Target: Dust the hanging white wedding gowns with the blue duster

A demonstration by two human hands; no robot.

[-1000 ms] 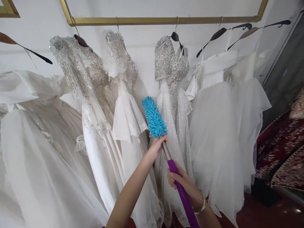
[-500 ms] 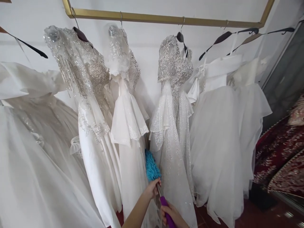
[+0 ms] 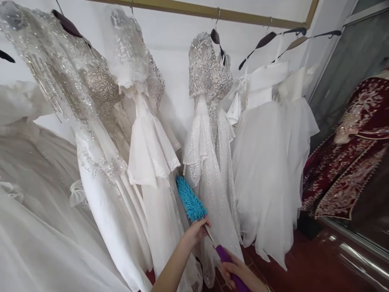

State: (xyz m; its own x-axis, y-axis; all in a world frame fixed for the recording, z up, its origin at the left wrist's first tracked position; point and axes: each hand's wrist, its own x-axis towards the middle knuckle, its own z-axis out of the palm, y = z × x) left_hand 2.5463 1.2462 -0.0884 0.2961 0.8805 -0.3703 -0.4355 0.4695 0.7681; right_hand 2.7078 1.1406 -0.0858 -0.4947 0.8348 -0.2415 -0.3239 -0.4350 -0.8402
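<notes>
A duster with a blue fluffy head (image 3: 191,199) and a purple handle (image 3: 224,254) slants up and to the left, low in the middle of the view. My right hand (image 3: 238,271) is closed round the purple handle. Further up, my left hand (image 3: 199,228) grips the metal rod just below the blue head. The duster's tip lies at the gap between a white dress with lace-edged tiers (image 3: 153,152) and a glittery beaded gown (image 3: 209,150). From here I cannot tell whether it touches either fabric.
A gold rail (image 3: 182,9) along the white wall carries the gowns on dark hangers. At left hangs a beaded long-sleeved gown (image 3: 100,134), at right a tulle dress (image 3: 264,162). Beyond it are a dark red embroidered garment (image 3: 349,162) and glass panels. The floor (image 3: 291,259) is reddish.
The view has shifted to the right, showing more of the red garment. The duster leans further left, and its handle with my right hand has moved right. Both hands keep their hold.
</notes>
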